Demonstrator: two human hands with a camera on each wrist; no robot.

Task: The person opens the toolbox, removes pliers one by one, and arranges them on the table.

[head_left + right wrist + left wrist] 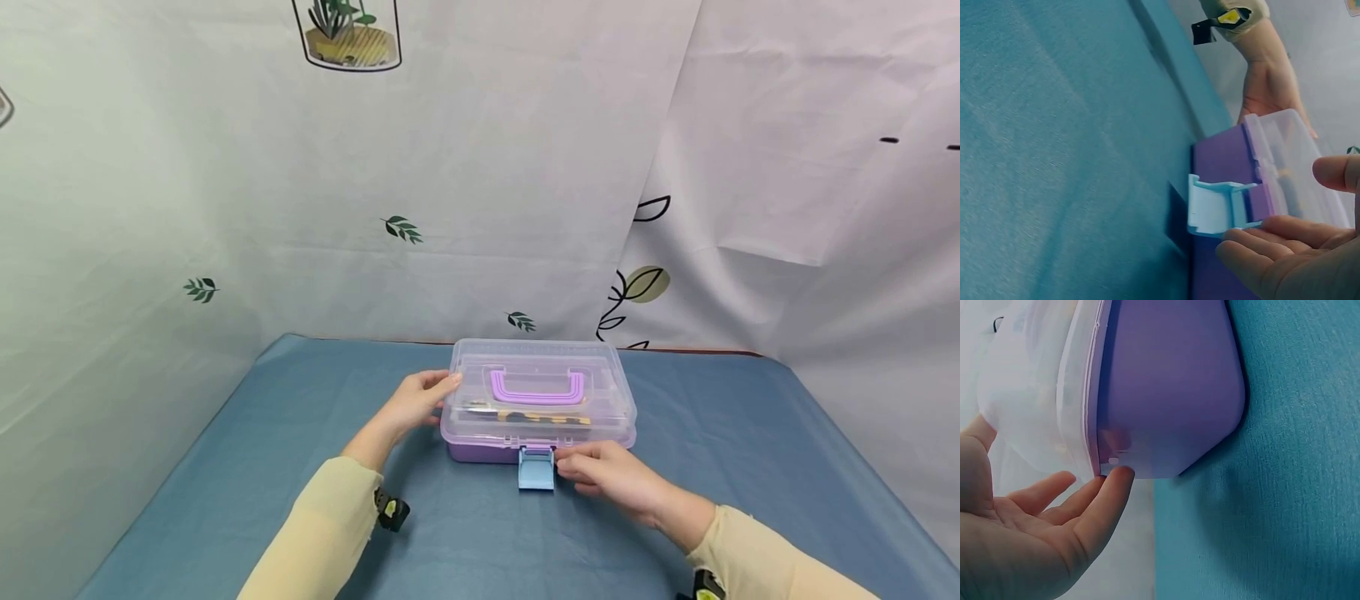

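Observation:
A plastic storage box with a purple base (pixel 480 453) and a clear lid (pixel 600 362) sits on the table, its lid down. At its front, a light-blue latch (pixel 536 472) is flipped outward. The left hand (pixel 411 406) rests against the box's left side, thumb by the lid and a fingertip touching near the base's rim in the left wrist view. Beside the latch, the right hand (pixel 613 479) has its fingers extended, their tips at the latch's right edge; the thumb stands apart in the right wrist view. Through the lid, a yellow-and-black item (pixel 543 418) shows faintly.
A blue cloth (pixel 285 467) covers the table. Pale curtains with leaf prints (pixel 465 167) hang behind and along both sides, close behind the box. A purple carrying handle (pixel 537 398) lies folded on the lid.

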